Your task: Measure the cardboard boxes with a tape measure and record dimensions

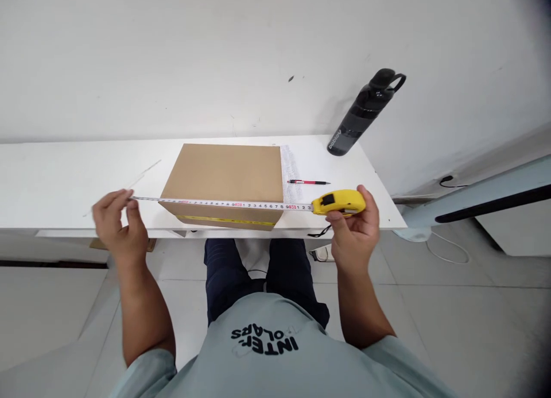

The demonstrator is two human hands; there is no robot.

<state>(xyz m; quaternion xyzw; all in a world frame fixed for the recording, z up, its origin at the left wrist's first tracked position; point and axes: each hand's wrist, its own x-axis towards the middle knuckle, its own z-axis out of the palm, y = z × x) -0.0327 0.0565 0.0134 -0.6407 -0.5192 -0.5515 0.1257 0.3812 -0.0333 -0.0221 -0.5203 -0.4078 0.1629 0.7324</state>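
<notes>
A yellow tape measure (344,202) is gripped by its case in my right hand (355,231), just right of the cardboard box. Its white blade (253,205) is pulled out across the near side of the brown cardboard box (228,171). My left hand (120,217), fingers pinched, holds the blade's end beyond the box's left corner. The blade passes in front of the box's near top edge; whether it touches is hard to tell. A yellow strip runs along the box's near face. The case's dark wrist strap hangs below my right hand.
The box sits on a narrow white table (64,180) against a white wall. Right of it lie a paper with writing (307,157) and a red and black pen (309,182). A black bottle (361,114) stands near the table's right end. A light blue post (482,194) is farther right.
</notes>
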